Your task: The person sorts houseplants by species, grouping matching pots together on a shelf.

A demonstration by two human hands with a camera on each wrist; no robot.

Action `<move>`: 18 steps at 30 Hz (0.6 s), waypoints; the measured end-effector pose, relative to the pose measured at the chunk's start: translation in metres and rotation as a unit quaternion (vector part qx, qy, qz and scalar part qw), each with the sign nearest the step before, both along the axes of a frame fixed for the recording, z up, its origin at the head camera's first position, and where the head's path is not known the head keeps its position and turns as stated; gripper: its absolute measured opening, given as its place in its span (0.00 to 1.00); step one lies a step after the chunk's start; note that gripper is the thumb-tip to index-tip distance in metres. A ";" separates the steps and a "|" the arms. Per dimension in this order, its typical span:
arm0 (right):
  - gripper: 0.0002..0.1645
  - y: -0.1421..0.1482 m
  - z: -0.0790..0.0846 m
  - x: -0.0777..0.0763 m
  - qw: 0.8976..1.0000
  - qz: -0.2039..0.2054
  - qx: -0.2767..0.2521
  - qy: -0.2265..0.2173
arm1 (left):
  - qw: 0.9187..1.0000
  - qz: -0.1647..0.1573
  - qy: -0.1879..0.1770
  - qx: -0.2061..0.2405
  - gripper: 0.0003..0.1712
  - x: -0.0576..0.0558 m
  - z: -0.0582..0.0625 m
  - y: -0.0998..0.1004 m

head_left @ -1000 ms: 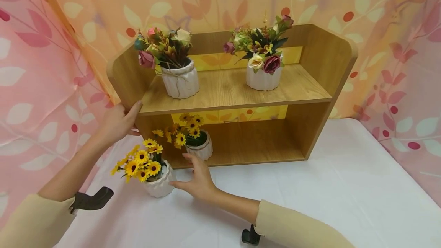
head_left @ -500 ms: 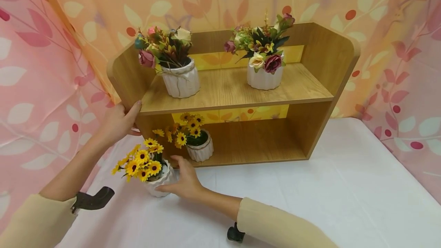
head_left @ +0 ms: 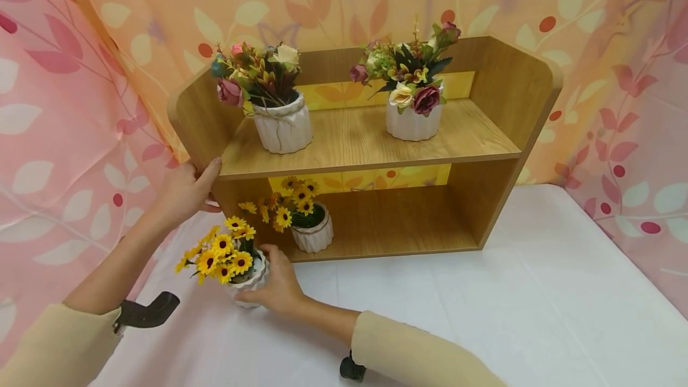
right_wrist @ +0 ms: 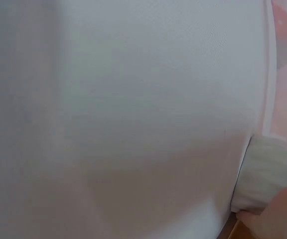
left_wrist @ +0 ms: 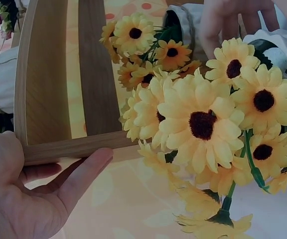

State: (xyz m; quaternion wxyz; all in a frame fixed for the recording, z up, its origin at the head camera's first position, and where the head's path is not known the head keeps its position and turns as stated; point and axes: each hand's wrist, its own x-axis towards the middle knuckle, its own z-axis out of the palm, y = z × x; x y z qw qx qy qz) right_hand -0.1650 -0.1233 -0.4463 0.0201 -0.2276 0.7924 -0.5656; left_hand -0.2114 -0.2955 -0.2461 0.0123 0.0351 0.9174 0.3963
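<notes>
My left hand (head_left: 185,191) holds the left side panel of a wooden two-tier shelf (head_left: 365,160), just below the middle board; in the left wrist view its thumb and fingers lie about the panel's edge. Left of the shelf's lower front corner, a white fluted pot (head_left: 258,284) of yellow sunflowers (head_left: 221,251) stands on the white cloth. My right hand (head_left: 280,286) grips this pot from the right, thumb in front and fingers behind. In the right wrist view only part of the hand (right_wrist: 279,213) shows against the pot (right_wrist: 267,172).
Another sunflower pot (head_left: 313,235) stands on the lower tier at its left. Above it are two white pots of mixed roses, a left one (head_left: 283,127) and a right one (head_left: 412,121). White cloth (head_left: 419,309) covers the table; patterned curtains (head_left: 344,5) hang behind.
My right hand has moved left to the near sunflower pot and closed around it. The left hand stays on the shelf's side, and the pots have not moved.
</notes>
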 end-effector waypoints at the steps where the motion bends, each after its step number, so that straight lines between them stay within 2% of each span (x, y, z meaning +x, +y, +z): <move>1: 0.56 -0.001 -0.001 0.000 1.000 0.000 -0.003 -0.002 | 1.000 0.000 0.000 0.000 0.48 0.000 0.000 0.000; 8: 0.55 -0.003 -0.001 0.001 1.000 -0.002 -0.010 -0.025 | 1.000 0.002 0.000 0.000 0.47 0.000 0.000 0.001; 18: 0.54 0.001 0.001 0.004 1.000 -0.023 -0.002 -0.020 | 1.000 0.001 0.004 0.005 0.47 0.001 0.000 0.001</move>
